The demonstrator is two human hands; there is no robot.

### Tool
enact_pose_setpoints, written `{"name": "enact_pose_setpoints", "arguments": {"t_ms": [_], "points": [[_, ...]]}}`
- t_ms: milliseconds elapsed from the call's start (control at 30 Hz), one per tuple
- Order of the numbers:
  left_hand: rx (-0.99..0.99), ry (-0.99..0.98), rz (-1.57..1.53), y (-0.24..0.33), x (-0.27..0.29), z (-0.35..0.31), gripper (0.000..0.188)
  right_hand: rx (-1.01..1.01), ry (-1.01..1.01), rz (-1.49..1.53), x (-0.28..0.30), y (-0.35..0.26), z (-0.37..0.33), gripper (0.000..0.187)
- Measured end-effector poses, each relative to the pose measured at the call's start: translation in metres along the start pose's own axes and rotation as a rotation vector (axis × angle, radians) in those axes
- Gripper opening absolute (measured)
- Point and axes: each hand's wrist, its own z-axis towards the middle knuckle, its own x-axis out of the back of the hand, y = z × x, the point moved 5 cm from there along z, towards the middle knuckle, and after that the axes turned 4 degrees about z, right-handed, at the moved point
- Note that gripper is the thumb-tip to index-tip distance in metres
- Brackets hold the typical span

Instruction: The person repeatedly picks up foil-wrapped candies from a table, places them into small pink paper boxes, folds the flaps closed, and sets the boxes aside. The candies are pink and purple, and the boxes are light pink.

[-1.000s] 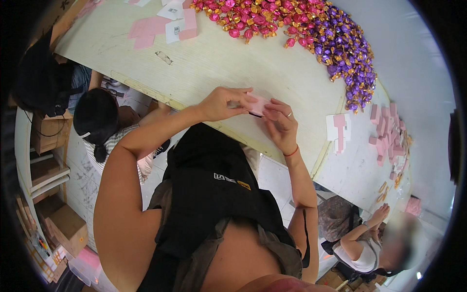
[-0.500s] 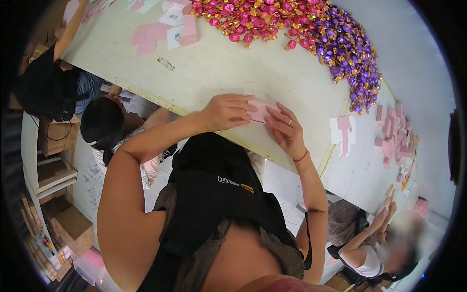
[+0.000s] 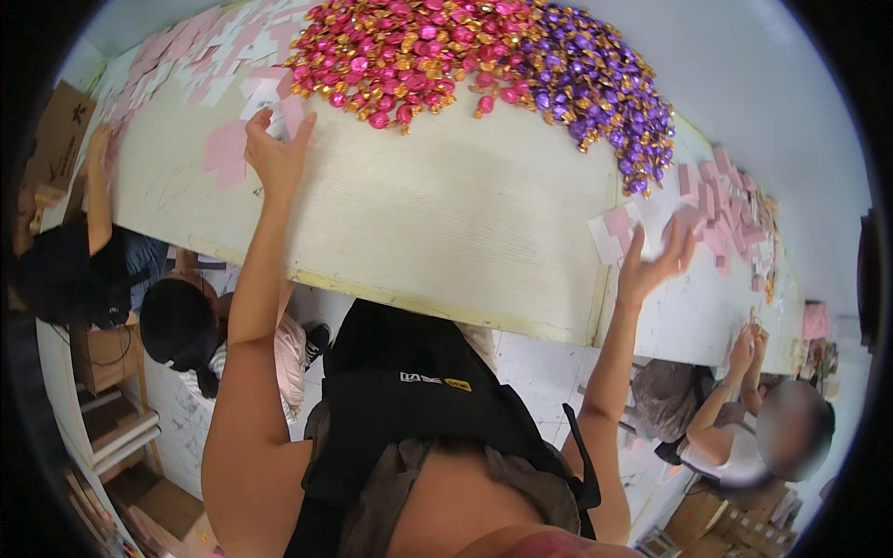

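Swung outward to the left, the spread left hand [image 3: 277, 160] is at a pink-and-white cardboard carton [image 3: 267, 91] on the pale wooden tabletop [image 3: 465, 205]; the right hand [image 3: 651, 266], moved rightward, digits parted, nears small pink rectangular boxes [image 3: 724, 209].

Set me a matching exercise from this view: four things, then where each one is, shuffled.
Column 1
1. Left hand
2. Right hand
3. Purple-wrapped sweets
4. Pink boxes

Column 2
A. Held open near the white-and-pink card, right of the picture's middle
B. Loosely piled toward the picture's right edge
C. Held open by the pink and white card pieces on the picture's left
D. Heaped against the right side of the red-pink sweets

Pairs: 1-C, 2-A, 3-D, 4-B
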Motion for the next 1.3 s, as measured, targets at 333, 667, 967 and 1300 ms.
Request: {"name": "enact_pose_setpoints", "arguments": {"t_ms": [333,667,967,1300], "points": [[-0.536,-0.393,0.117,0.089,0.031,-0.057,0.041,0.227,-0.493,0.001,-0.21,-0.007,0.035,0.03],[-0.534,-0.318,-0.185,0.1,0.067,-0.113,0.065,0.02,-0.465,0.679,-0.212,-0.115,-0.003,0.035],[0.237,-0.919,-0.701,0.09,0.006,-0.109,0.102,0.027,-0.58,0.627,-0.199,-0.12,-0.02,0.02],[-0.056,-1.201,-0.742,0.136,-0.007,-0.139,0.112,0.627,-0.818,0.737,-0.066,-0.228,-0.015,0.04]]}}
